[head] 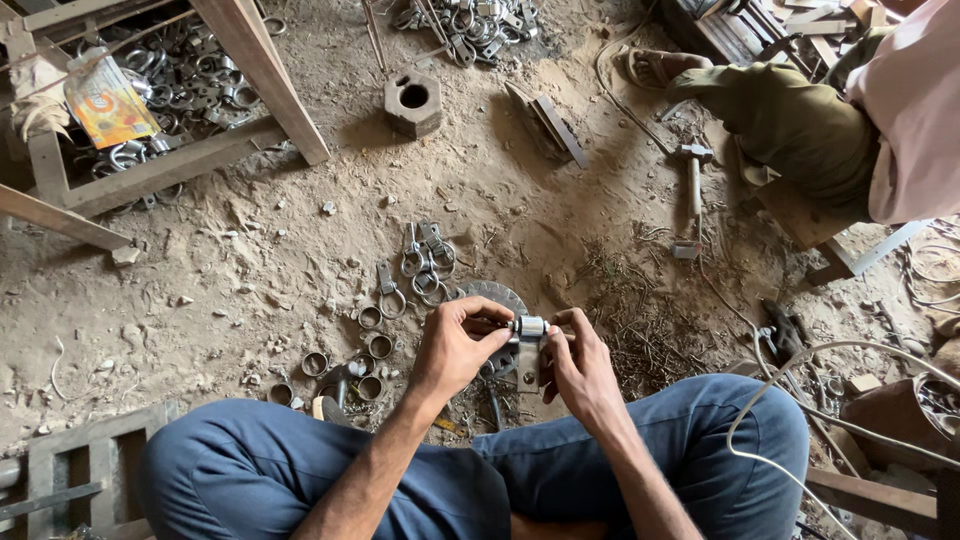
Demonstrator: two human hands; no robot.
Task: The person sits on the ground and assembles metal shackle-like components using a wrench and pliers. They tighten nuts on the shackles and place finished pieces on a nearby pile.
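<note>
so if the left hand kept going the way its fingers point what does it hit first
Its fingers point right, toward the small metal ring and bracket piece pinched between both hands. Just beyond that it would meet the right hand, though depth is hard to judge from above.

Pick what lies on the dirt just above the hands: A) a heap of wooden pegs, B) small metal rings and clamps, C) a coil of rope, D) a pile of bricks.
B: small metal rings and clamps lie scattered on the dirt floor just beyond the left hand and right hand.

Dirt floor (250,260), perhaps 6 steel rings (380,346)
</note>
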